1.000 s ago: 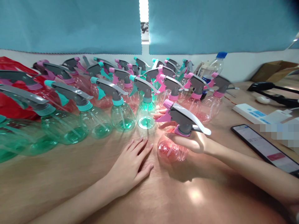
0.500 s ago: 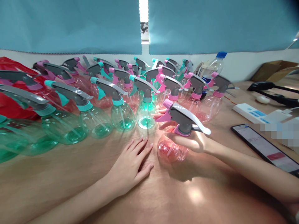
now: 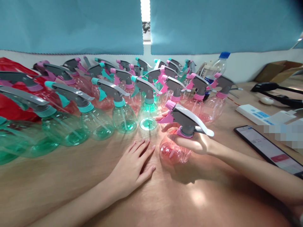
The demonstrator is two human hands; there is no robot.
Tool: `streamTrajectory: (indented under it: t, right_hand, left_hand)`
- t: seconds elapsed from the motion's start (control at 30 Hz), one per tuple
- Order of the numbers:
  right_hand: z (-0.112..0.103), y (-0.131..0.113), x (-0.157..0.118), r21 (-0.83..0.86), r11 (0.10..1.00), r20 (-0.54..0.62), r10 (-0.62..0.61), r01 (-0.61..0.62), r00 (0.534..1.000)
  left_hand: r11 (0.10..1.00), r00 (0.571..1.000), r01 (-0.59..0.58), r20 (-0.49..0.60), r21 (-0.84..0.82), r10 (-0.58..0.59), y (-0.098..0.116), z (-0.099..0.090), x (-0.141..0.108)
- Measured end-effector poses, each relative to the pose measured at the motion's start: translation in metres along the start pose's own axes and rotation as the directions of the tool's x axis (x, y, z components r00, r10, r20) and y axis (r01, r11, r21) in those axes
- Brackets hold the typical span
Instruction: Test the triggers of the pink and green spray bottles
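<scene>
A pink spray bottle (image 3: 174,151) with a grey and pink trigger head stands on the wooden table (image 3: 151,201), with my right hand (image 3: 189,143) wrapped round its upper body below the collar. The far fingers of that hand are partly hidden behind the bottle. Palm down on the table, my left hand (image 3: 134,167) lies flat to the left of this bottle, its fingers stretched out and holding nothing. Just beyond my left fingertips is a green spray bottle (image 3: 148,118) with a turquoise collar.
Rows of green and pink spray bottles (image 3: 124,118) fill the back and left. On the right lie a phone (image 3: 270,149), a white power strip (image 3: 255,115) and a white mouse-like object (image 3: 266,101). Behind them are a cardboard box (image 3: 276,71) and a blue-capped bottle (image 3: 220,64).
</scene>
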State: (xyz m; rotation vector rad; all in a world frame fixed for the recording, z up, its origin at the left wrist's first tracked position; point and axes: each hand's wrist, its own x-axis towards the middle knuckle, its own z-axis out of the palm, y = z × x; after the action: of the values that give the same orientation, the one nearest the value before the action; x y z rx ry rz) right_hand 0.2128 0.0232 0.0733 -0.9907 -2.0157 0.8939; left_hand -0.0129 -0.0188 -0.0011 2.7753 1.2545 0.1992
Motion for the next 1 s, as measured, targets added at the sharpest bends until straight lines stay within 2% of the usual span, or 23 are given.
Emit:
streamTrajectory:
  t: [0.27,0.43,0.53,0.83,1.0]
  right_hand:
    - [-0.0016,-0.0013,-0.0001,0.005,1.0,0.04,-0.016,0.016,0.999]
    - [-0.0016,-0.0043,-0.0013,-0.029,0.997,-0.029,-0.077,0.076,0.997]
    - [-0.0012,-0.0055,-0.0009,-0.036,0.993,-0.032,-0.113,0.112,0.993]
    - [-0.0011,-0.0028,-0.0037,-0.052,0.998,-0.042,-0.042,0.04,0.998]
    - [-0.0013,-0.0013,-0.0026,-0.08,0.996,-0.061,-0.047,0.042,0.997]
  left_hand:
    - [1.0,1.0,0.004,0.012,-0.005,-0.004,0.0006,-0.0015,0.001]
    - [1.0,1.0,0.001,0.015,0.006,-0.001,0.0008,-0.0016,0.0006]
    - [1.0,1.0,0.0,0.017,0.007,0.0,0.0008,-0.002,0.0008]
    - [1.0,1.0,0.001,0.01,0.012,-0.002,-0.0001,-0.0007,0.0007]
    - [1.0,1.0,-0.002,0.013,0.011,0.002,-0.0006,-0.0007,0.0007]
